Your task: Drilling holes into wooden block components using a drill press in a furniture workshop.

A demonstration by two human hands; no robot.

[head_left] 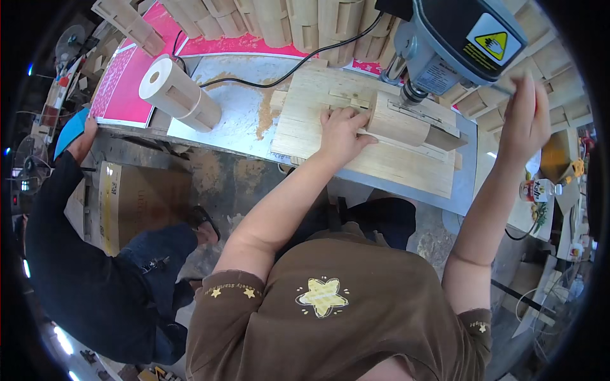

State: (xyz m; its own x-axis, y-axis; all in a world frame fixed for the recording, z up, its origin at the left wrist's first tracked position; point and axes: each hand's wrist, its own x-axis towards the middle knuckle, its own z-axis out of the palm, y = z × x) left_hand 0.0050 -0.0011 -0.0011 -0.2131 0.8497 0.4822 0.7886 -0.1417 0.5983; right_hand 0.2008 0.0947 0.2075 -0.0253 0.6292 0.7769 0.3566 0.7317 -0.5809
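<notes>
Two hands are at work at a bench drill press (457, 38). Left hand (342, 134) lies flat, fingers spread, pressing on a notched wooden cylinder (399, 120) that rests on its side on a wooden jig board (305, 120), directly beneath the drill chuck (412, 94). Right hand (524, 120) is raised beside the grey drill head at the feed handle; whether its fingers are closed on the handle cannot be told, as the handle is blurred. The jig board sits on a metal-topped workbench (235, 120) dusted with sawdust. A second wooden cylinder (179, 94), with a centre hole in its end, lies well apart to the left on the bench. More such cylinders (286, 22) are stacked along the far edge. A black cable (279, 76) crosses the bench. Another person in dark clothing (82, 279) stands at the left.
</notes>
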